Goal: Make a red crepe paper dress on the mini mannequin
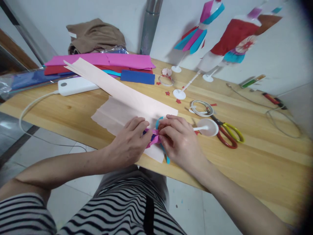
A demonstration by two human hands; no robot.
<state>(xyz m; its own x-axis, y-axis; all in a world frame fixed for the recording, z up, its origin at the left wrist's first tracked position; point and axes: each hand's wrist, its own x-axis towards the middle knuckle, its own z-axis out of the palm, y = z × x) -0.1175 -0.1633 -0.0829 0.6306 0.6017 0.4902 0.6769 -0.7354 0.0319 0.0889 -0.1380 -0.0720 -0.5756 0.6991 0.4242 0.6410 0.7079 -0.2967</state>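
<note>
A small dress form (pixel 153 137) lies on its side between my hands, wrapped in pink and dark blue crepe paper with light blue strips sticking out. Its white round base (pixel 208 127) points to the right. My left hand (pixel 133 140) is closed around the form's left part, which it mostly hides. With fingertips pinched together, my right hand (pixel 178 135) grips the pink paper at the form's middle; the exact spot is covered by the fingers. Beneath the hands are pale pink paper sheets (pixel 132 98).
Scissors (pixel 227 130) and a tape roll (pixel 201 108) lie to the right. Dressed forms (pixel 234 39) stand along the wall. Folded crepe paper (pixel 97 60), a white power strip (pixel 78 85) and a brown cloth (pixel 97 36) are at the left. The table's front edge runs below my hands.
</note>
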